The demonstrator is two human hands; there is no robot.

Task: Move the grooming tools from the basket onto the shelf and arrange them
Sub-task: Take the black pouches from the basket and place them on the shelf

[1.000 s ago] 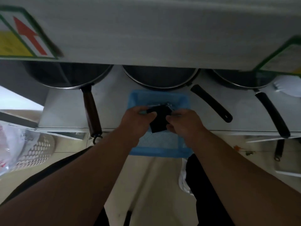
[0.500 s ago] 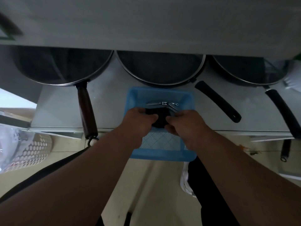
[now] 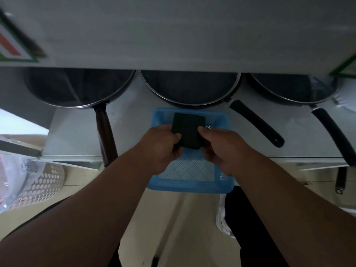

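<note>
Since half a second ago the black case (image 3: pixel 186 132) has come up and stands taller between my hands, clear above the basket (image 3: pixel 189 185). My left hand (image 3: pixel 163 145) pinches its left edge and my right hand (image 3: pixel 221 147) its right edge, fingers closed on it. Just beyond my right thumb a metal tool (image 3: pixel 208 127) glints in the basket. I judge the case could slip or spill its contents if it opens. Farther out, the pan (image 3: pixel 189 88) crowds the shelf (image 3: pixel 77 135), so placing risks a knock.
</note>
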